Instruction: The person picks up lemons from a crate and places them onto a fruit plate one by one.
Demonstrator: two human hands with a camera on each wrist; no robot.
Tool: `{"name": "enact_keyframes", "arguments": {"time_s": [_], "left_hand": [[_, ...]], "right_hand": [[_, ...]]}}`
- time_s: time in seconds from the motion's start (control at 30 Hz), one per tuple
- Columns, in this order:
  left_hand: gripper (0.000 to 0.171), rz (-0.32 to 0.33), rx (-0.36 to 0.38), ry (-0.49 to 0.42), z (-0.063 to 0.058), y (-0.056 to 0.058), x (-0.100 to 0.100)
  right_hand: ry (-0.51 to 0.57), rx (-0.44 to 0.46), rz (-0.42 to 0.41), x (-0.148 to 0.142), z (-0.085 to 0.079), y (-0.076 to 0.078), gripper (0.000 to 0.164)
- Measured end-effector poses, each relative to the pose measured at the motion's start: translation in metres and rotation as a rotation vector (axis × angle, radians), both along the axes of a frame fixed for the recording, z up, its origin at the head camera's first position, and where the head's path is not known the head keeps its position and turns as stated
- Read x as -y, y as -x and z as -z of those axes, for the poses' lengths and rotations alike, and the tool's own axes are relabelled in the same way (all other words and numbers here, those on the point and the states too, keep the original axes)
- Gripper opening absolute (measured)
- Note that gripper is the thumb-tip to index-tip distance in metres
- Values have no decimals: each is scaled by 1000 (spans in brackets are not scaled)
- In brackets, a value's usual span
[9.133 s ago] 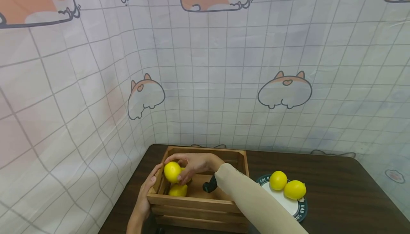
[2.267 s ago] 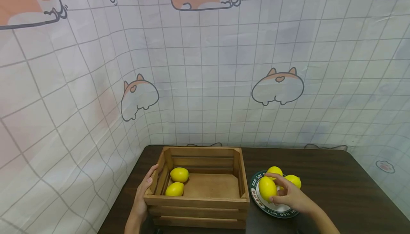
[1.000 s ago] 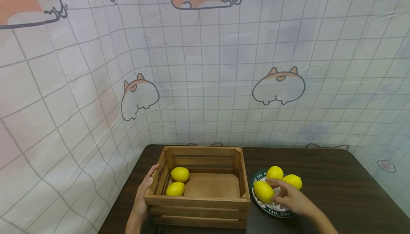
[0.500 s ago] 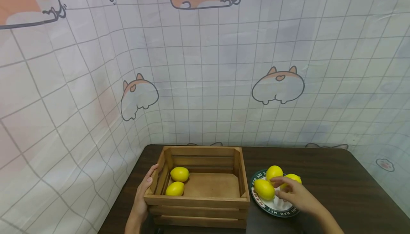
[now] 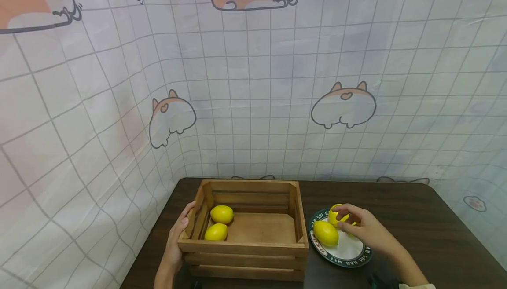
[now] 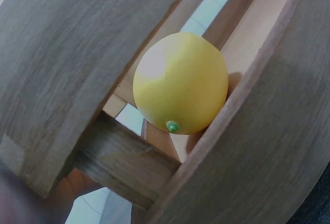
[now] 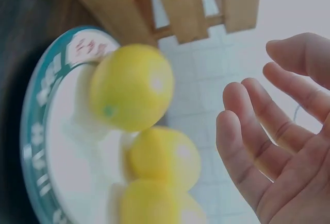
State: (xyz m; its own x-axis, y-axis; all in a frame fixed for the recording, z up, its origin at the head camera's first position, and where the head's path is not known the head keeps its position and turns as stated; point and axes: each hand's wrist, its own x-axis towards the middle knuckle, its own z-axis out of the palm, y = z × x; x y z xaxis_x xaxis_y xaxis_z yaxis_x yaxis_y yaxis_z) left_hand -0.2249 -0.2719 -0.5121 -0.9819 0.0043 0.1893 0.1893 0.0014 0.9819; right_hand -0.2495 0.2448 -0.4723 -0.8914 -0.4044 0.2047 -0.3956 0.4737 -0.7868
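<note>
My left hand (image 5: 174,240) rests against the left end of a slatted wooden crate (image 5: 247,262), fingers lying along the wall. Two yellow lemons (image 5: 222,214) sit inside at that end; the left wrist view shows one lemon (image 6: 180,82) through a gap between slats. My right hand (image 5: 368,229) hovers over a white plate with a dark green lettered rim (image 5: 343,262), its fingers loosely bent and holding nothing. Three lemons (image 7: 131,87) lie on the plate. The right wrist view has the hand (image 7: 283,141) apart from them; from the head, it partly hides two.
The crate and plate stand side by side on a dark wooden table (image 5: 428,227). Behind and to the left hangs a white grid-patterned cloth (image 5: 253,126) with cartoon dogs. A dark object (image 5: 382,282) shows at the bottom edge near my right sleeve.
Earlier my right hand was in the crate with a lemon, later setting a lemon on the plate. It has since let go and moved up and right. My left hand stays put.
</note>
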Motion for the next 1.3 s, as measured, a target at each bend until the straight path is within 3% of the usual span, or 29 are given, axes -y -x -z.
{"name": "enact_keyframes", "arguments": {"time_s": [0.23,0.5,0.87,1.3], "left_hand": [[52,2,-4,6,-1,1,2],[52,-10,-16,13,-2,2,3],[53,-18,-37,18,-2,3,4],[52,2,-30,13,-1,-1,2]], "right_hand": [[8,-99,-68,20,-26,11,29],[18,-121,-156,50,-70,22,28],[-89,-190,-279,100,-129,34,27],[-82,-141,-409,154,-159,55,33]]}}
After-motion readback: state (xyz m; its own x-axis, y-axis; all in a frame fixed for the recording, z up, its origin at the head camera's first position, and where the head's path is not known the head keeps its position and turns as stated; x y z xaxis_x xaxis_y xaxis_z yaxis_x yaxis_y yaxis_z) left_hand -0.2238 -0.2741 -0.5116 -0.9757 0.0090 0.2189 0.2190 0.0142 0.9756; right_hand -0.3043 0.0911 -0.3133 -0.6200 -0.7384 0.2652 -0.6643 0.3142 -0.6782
